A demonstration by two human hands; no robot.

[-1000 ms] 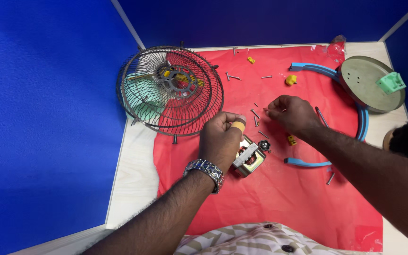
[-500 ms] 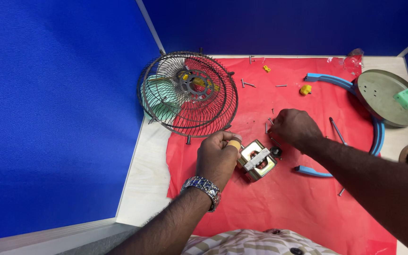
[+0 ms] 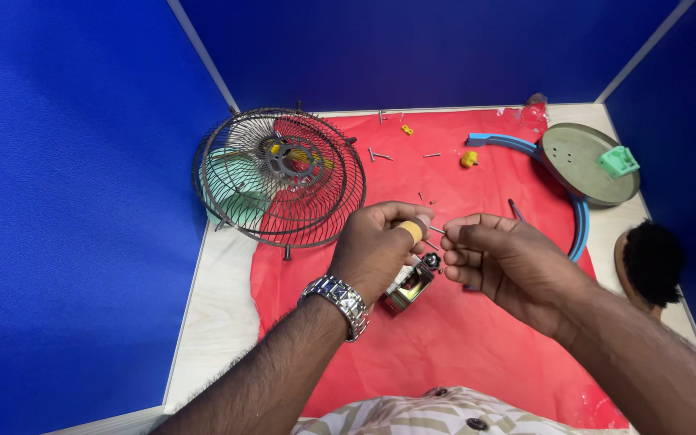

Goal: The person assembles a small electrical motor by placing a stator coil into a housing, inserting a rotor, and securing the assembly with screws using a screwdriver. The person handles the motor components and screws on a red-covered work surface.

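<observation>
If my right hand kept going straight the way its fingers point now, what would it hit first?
The right hand points left toward the left hand, so it would most likely meet that hand's fingertips, with a thin screw-like pin between the two. How much depth separates them is unclear.

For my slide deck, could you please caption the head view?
Both hands, left and right, pinch a thin screw above a small motor on red cloth.

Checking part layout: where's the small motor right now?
Head view, centre: the motor lies on the red cloth, just below the left hand and left of the right hand, with the wire fan cage up-left.
</observation>
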